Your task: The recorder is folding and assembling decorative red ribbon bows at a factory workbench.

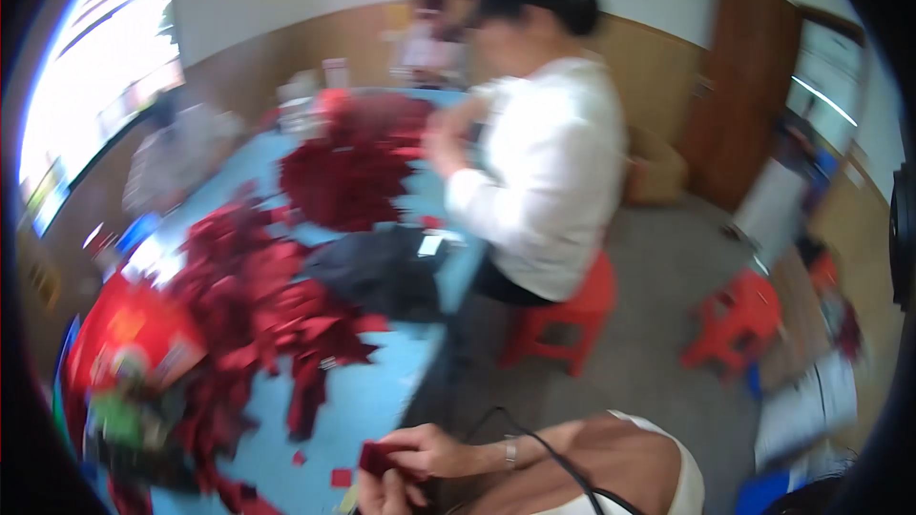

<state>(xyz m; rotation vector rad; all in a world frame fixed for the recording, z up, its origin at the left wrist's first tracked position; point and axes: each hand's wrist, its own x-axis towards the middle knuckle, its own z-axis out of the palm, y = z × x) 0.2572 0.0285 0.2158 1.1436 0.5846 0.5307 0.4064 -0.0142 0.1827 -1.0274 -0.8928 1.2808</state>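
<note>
From my remote view, a blue table (382,405) stretches left of centre. A red bag (134,329) sits far left, a whitish plastic bag (181,157) upper left; I can't make out either's contents. Bottom centre, the right hand (441,451) and left hand (389,496), fingers nearly closed, pinch a dark-red cloth piece (374,459).
</note>
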